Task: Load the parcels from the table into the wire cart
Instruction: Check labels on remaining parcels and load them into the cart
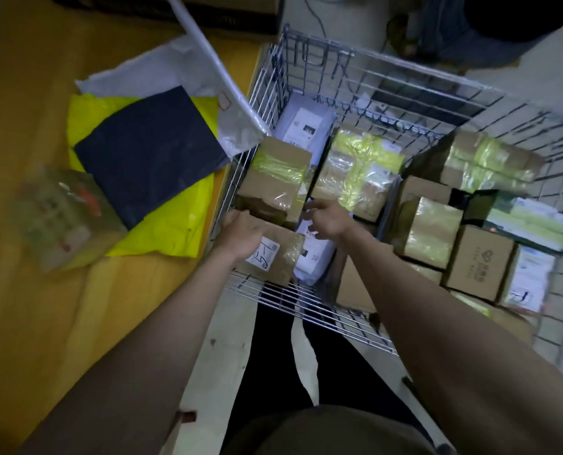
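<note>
Down in the near left corner of the cart [267,93], the left hand [242,233] is setting a small brown box [273,254] into place, its grip clamped over the box's far top edge. That box is sitting inside the wire wall, touching a taped box [278,178] just beyond it and a white mailer [316,251] on its right. The right hand [327,220] is hovering over that mailer with fingers spread and loose, holding nothing as far as I can see, though the blur makes it hard to say if the fingertips are touching anything.

So the step in hand looks like seating this box, pretty much done. The cart is already filling up with taped boxes and mailers.

Over on the surface [27,93] there's plenty waiting: a dark flat parcel [149,152] lying on a yellow bag [168,231], a white bag [162,67] behind them, and a blurry clear-wrapped packet [63,218] near the edge.

Next move is probably letting go and swinging left for the dark parcel, since it's on top. It's wide and flat, so it'll likely want both hands.
</note>
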